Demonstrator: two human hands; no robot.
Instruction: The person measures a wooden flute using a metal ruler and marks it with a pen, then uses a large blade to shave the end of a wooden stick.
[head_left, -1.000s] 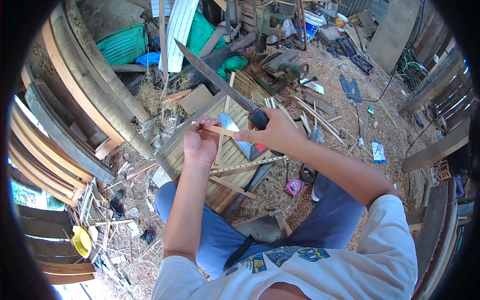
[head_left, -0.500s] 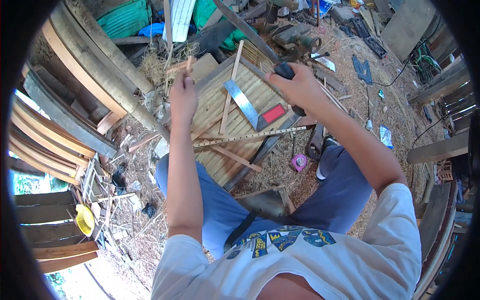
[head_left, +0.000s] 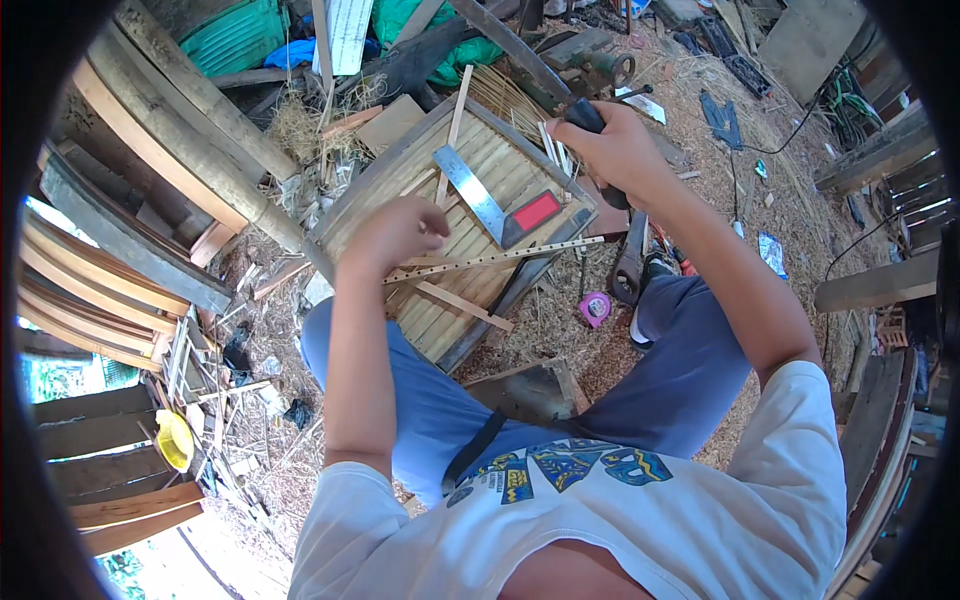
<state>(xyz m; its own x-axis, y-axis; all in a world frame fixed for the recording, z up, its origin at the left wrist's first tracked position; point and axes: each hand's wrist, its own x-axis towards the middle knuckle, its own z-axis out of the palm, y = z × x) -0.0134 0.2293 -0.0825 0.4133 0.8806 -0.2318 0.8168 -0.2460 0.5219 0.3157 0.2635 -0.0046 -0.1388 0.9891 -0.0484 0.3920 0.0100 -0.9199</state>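
My right hand (head_left: 622, 150) is wrapped round the black handle of a machete (head_left: 520, 52), whose long dark blade points away to the upper left. My left hand (head_left: 398, 235) hovers over the left part of a slatted wooden panel (head_left: 390, 300), fingers loosely curled and apart, with nothing visible in them. On the panel lies a try square (head_left: 475, 195) with a steel blade and a red-inlaid stock. A narrow wooden strip with a row of dark marks (head_left: 510, 258) crosses the near part, passing close to my left hand. Another thin strip (head_left: 465, 318) lies below it.
A pink tape measure (head_left: 595, 309) and a handsaw (head_left: 628, 262) lie on the shaving-strewn floor by my right foot. Beyond the panel are a small vise-like metal tool (head_left: 610, 68) and scrap wood. Curved timbers (head_left: 170, 140) stand at left, near a yellow bowl (head_left: 173, 440).
My left hand has come down toward me over the panel, and the small wooden pieces it held no longer show in it. My right hand has shifted slightly right with the machete.
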